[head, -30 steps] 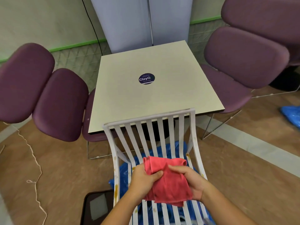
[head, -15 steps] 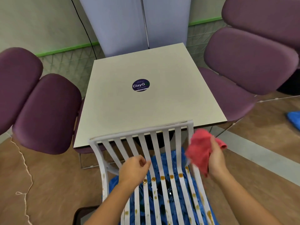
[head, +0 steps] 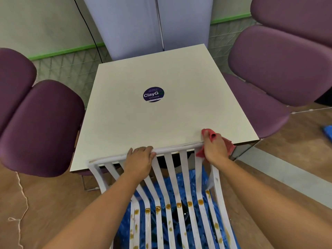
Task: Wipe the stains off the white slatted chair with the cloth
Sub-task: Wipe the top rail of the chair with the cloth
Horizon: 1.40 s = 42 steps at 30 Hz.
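Squarely ahead stands a cream square table (head: 161,123), its near edge partly covered by the back of the white slatted chair (head: 172,149), which is pushed up close to it. Purple padded chairs flank the table: one on the left (head: 41,126) and one on the right (head: 278,65), both cut off by the picture's edges, with more purple cushions beyond them only partly in view. Behind the table rises a pale grey-blue panel (head: 143,24), its top out of frame.

The white slatted chair fills the lower middle. Its top rail runs from lower left to upper right, and its slats curve down toward the seat, which is cut off at the bottom edge. Under the chair a crinkled blue plastic sheet (head: 192,184) shows through the gaps, and something dark lies on it that cannot be made out.

The left hand (head: 140,159) grips the top rail near its middle, fingers curled over the far side. The right hand (head: 214,150) sits at the right end of the rail, fingers clenched round the red cloth (head: 206,132), which bunches out above and on both sides of the hand. How much cloth touches the rail is hidden by the hand.

A round dark sticker (head: 153,94) on the table reads "ClayG"; its smaller print is illegible. Brown stains (head: 178,205) dot the slats in a row across the seat bend, with more spots scattered below.
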Motion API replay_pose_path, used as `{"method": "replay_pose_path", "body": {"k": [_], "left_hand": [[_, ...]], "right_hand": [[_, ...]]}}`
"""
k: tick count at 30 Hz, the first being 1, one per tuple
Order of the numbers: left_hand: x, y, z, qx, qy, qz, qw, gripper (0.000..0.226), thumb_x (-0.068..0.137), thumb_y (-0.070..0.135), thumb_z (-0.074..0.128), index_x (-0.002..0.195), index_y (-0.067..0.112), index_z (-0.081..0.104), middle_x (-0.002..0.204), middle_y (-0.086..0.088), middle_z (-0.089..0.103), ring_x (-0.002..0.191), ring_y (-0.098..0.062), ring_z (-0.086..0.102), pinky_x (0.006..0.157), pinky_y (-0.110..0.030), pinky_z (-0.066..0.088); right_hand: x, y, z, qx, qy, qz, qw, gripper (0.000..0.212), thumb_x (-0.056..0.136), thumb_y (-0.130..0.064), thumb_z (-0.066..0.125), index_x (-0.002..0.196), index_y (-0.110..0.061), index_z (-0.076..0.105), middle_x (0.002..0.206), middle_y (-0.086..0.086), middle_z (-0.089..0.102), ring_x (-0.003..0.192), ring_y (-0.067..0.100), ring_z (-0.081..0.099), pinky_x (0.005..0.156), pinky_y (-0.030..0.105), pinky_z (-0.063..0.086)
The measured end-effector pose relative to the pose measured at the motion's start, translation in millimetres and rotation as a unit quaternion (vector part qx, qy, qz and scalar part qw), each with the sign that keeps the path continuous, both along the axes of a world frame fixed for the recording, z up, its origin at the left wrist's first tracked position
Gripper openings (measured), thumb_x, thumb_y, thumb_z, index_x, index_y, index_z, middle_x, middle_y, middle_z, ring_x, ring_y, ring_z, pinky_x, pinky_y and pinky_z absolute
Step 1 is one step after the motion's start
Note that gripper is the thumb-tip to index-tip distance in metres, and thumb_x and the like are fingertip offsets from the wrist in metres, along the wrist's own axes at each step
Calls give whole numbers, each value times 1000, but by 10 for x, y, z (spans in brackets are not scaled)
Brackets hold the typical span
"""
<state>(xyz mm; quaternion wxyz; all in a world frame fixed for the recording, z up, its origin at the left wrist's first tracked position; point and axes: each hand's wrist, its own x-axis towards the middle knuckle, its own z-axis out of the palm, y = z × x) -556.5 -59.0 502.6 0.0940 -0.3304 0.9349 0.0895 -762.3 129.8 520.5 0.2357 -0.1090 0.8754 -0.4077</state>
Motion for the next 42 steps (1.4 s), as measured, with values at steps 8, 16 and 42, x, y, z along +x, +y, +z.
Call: {"method": "replay_pose_path", "body": {"k": [8,16,42], "left_hand": [[-42,40,-52,-11,36,30,999,34,109,37,32,126,26,59,118,4,65,113,-20,56,116,-42,25],[-35,4,-56,-26,39,16,999,30,108,39,34,119,27,60,106,6,65,104,-19,58,108,-39,33],[-33,12,-85,-43,18,10,999,30,109,39,27,118,29,53,100,5,61,96,-22,56,102,-37,33]], "right_hand": [[7,-254,-165,307,219,175,910,63,99,-56,24,127,-9,57,127,20,56,114,39,49,101,52,41],[436,-510,-235,272,344,272,856,56,101,-52,24,102,-14,65,99,10,66,92,32,56,93,47,36],[-406,0,-55,259,175,238,920,67,99,-59,10,80,-23,63,71,2,64,66,18,57,73,38,40]]}}
